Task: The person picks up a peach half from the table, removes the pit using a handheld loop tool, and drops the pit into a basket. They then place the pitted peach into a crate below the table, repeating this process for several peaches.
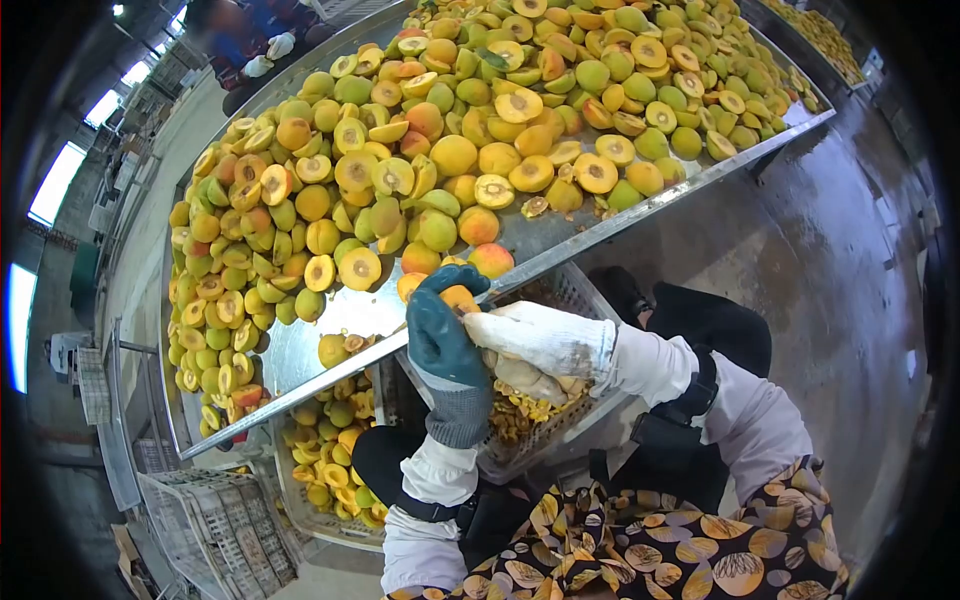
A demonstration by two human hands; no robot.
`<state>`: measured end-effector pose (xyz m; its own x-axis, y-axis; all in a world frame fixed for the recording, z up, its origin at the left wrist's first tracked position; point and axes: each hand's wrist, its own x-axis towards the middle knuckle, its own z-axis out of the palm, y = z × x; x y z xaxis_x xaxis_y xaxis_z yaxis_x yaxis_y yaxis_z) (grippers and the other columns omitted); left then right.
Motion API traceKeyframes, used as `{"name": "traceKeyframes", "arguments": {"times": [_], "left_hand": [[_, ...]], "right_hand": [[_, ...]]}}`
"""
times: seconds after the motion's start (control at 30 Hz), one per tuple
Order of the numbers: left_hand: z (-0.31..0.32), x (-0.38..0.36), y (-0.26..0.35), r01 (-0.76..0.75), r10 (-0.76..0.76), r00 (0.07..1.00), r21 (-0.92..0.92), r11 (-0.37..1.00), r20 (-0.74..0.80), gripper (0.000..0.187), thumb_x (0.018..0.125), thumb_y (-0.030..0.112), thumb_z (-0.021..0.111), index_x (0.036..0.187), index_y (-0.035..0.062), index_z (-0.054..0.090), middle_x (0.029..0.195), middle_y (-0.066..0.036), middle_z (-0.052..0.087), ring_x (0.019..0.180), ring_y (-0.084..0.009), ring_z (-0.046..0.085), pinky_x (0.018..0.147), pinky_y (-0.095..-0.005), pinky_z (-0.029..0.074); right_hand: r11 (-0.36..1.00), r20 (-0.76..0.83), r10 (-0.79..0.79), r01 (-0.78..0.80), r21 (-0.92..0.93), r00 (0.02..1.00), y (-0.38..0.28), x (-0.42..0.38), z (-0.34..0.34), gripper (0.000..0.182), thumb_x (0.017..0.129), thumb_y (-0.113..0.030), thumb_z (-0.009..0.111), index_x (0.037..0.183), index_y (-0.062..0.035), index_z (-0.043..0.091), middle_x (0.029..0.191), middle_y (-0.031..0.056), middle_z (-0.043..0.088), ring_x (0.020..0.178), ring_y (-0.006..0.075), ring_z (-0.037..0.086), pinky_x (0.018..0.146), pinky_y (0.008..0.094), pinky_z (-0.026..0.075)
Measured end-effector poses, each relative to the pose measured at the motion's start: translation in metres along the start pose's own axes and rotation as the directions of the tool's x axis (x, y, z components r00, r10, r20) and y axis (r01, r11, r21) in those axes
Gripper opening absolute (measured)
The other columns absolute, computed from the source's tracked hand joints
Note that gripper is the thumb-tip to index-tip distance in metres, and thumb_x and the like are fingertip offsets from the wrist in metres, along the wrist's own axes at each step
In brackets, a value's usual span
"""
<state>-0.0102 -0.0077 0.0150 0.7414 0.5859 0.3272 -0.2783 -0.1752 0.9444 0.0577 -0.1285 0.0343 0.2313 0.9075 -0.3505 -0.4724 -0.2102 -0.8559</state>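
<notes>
The orange fruit piece [458, 300] sits between the two gloved hands, just off the near rim of the metal table [560, 256] and above a plastic crate [540, 448] holding yellowish scraps [515, 425]. It looks light, and I judge the flesh firm but easily bruised; the cut face is probably wet and slick, so the skin side seems the better place to hold — cupped in the palm, thumb and fingers around the curve, with the cut edge left free. The left hand [442, 325], in a dark green glove, is closed around the piece, its fingers wrapped over the far side and its back turned to the left, the forearm rising nearly straight from below. The right hand [535, 345], in a soiled white glove, comes in from the right with the forearm slanting down toward the body; its fingers are curled and the thumb end meets the fruit — whether it grips anything of its own cannot be told, since the glove hides it.
</notes>
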Motion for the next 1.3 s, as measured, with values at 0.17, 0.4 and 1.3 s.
{"name": "traceKeyframes", "arguments": {"times": [0.17, 0.4, 1.3], "left_hand": [[-0.004, 0.001, -0.005, 0.045, -0.045, 0.996, 0.000, 0.999, 0.074, 0.056, 0.109, 0.045, 0.030, 0.107, -0.0015, 0.060, 0.099, -0.012, 0.068, 0.090, -0.0218, 0.065, 0.086, -0.0346, 0.052], [-0.020, 0.018, 0.005, 0.254, -0.156, 0.893, -0.185, 0.949, 0.423, 0.068, 0.108, 0.051, 0.021, 0.106, -0.0028, 0.063, 0.095, -0.014, 0.069, 0.086, -0.0229, 0.066, 0.084, -0.0342, 0.054], [-0.256, 0.116, -0.060, -0.026, -0.436, 0.895, 0.988, 0.154, 0.092, 0.042, 0.080, 0.036, 0.076, 0.109, 0.0072, 0.070, 0.108, -0.021, 0.069, 0.101, -0.0378, 0.066, 0.087, -0.0436, 0.052]], "right_hand": [[0.992, -0.093, 0.025, -0.037, -0.124, 0.995, 0.002, 0.001, 0.006, 0.050, 0.102, -0.053, 0.046, 0.083, -0.0066, 0.055, 0.050, 0.0025, 0.048, 0.035, 0.0147, 0.048, 0.032, 0.0298, 0.038], [0.715, 0.468, -0.109, -0.258, 0.650, 0.877, 0.015, 0.001, -0.009, 0.048, 0.103, -0.055, 0.044, 0.090, -0.0093, 0.054, 0.049, -0.0080, 0.036, 0.031, 0.0039, 0.035, 0.028, 0.0219, 0.028], [0.115, -0.122, -0.112, -0.109, -0.987, 0.986, 0.024, 0.013, -0.005, 0.056, 0.091, -0.056, 0.056, 0.092, -0.0016, 0.069, 0.075, 0.0211, 0.069, 0.071, 0.0396, 0.069, 0.065, 0.0488, 0.055]]}}
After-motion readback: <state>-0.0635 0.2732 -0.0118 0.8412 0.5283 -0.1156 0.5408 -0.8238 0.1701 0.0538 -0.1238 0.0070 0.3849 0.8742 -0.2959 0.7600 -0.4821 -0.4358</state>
